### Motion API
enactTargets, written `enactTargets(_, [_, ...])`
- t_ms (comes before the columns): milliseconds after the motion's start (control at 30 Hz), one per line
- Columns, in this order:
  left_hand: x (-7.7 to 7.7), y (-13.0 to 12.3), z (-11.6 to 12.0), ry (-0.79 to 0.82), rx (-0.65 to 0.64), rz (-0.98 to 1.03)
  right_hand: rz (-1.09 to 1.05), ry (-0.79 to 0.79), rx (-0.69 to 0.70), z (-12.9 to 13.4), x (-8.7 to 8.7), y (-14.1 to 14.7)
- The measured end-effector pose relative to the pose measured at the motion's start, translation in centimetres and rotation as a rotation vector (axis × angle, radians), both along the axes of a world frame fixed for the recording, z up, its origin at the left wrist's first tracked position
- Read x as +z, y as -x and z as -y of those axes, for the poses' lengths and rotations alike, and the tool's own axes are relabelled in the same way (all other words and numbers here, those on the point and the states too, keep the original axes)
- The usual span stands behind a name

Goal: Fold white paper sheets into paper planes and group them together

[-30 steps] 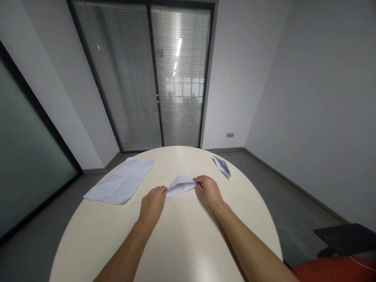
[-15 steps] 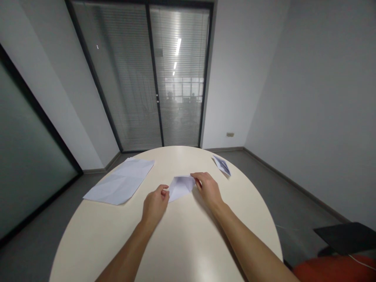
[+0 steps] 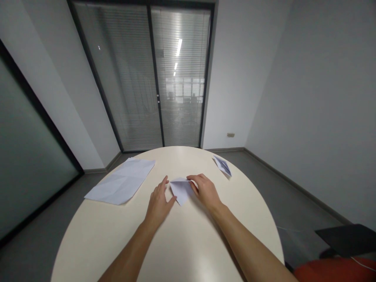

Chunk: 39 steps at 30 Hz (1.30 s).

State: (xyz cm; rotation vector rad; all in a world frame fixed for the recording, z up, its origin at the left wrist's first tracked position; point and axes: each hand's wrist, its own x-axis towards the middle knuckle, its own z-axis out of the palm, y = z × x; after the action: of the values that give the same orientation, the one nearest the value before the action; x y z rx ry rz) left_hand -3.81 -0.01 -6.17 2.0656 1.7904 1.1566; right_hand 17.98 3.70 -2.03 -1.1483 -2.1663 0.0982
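A small folded white paper [image 3: 181,190] lies between my hands near the middle of the round cream table [image 3: 176,243]. My right hand [image 3: 205,190] pinches its upper right edge between thumb and fingers. On the other side, my left hand [image 3: 159,199] has its thumb and fingers spread, with the thumb tip at the paper's lower left edge. The paper has a folded flap along its far side and a point toward me.
Large creased white sheets [image 3: 122,182] lie at the table's left. A small folded paper piece [image 3: 222,166] rests near the right far edge. Beyond the table's right side are a black flat object [image 3: 346,239] and a red seat [image 3: 335,270].
My left hand has opened, its fingers now spread instead of curled at the paper's edge. The paper has turned and its outline now points toward me. My right hand has shifted slightly left.
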Motion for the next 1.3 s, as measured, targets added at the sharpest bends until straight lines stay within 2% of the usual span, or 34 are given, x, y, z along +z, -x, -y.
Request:
enactTargets(133, [-0.1,0.2,-0.1,-0.094,-0.063,-0.108,0.014,-0.005,0.064,0.1,-0.1,0.1])
enactTargets(333, [0.0,0.0,0.0,-0.022,-0.138,-0.228,0.087,0.015,0.193,0.3,-0.1,0.4])
enactTargets(533, [0.3,-0.3,0.5,0.026,-0.156,-0.202,0.114,0.062,0.291,0.4,-0.3,0.4])
enactTargets(733, [-0.5,-0.1,0.2,0.033,-0.249,-0.218,0.13,0.13,0.397,0.4,-0.5,0.3])
enactTargets(933, [-0.7,-0.1,0.2,0.06,-0.261,-0.243,0.112,0.215,0.452,0.8,-0.4,0.4])
enactTargets(1000, [-0.4,-0.1,0.3,0.08,-0.262,-0.235,0.101,0.229,0.429,0.8,-0.5,0.4])
enactTargets(1133, [0.1,-0.1,0.4,0.089,-0.284,-0.198,0.065,0.22,0.291,0.4,-1.3,0.3])
enactTargets(1300, [-0.3,0.0,0.2,0.065,-0.307,-0.127,0.149,0.242,0.291,-0.2,-2.6,0.0])
